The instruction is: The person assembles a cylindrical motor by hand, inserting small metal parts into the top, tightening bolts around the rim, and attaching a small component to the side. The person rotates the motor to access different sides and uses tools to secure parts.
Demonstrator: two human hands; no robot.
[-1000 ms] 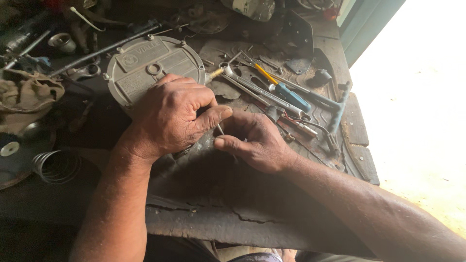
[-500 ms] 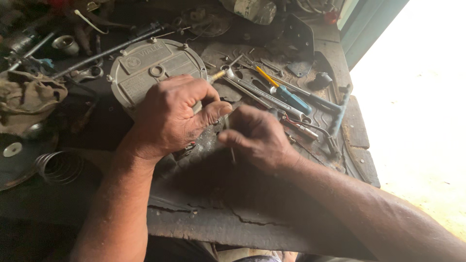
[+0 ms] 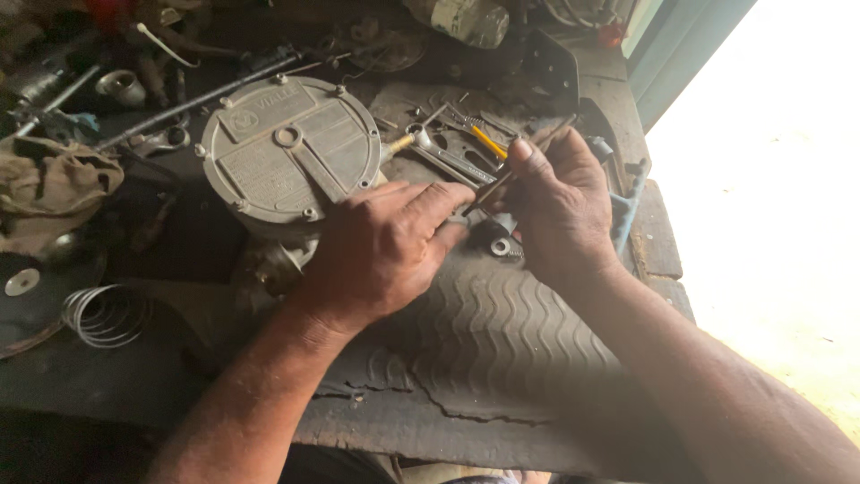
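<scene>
Thin dark metal tool [image 3: 515, 168], slanted, pinched in fingers above worn ribbed rubber mat [image 3: 502, 332], beside round grey metal housing [image 3: 288, 151]

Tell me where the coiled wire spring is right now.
In the head view the coiled wire spring lies at the bench's left edge, left of the left hand and below the round grey metal cover.

Bare forearms, no sleeves, grimy left hand [image 3: 381, 251], right hand [image 3: 560, 211]

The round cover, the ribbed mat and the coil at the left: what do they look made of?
Round cover: probably cast metal, dull grey, with raised lettering and rim bolts. Ribbed mat: looks like worn black rubber, wavy tread and a cracked edge. Coil: bare steel wire, shiny loops. The right hand holds a thin tool, material unclear.
</scene>
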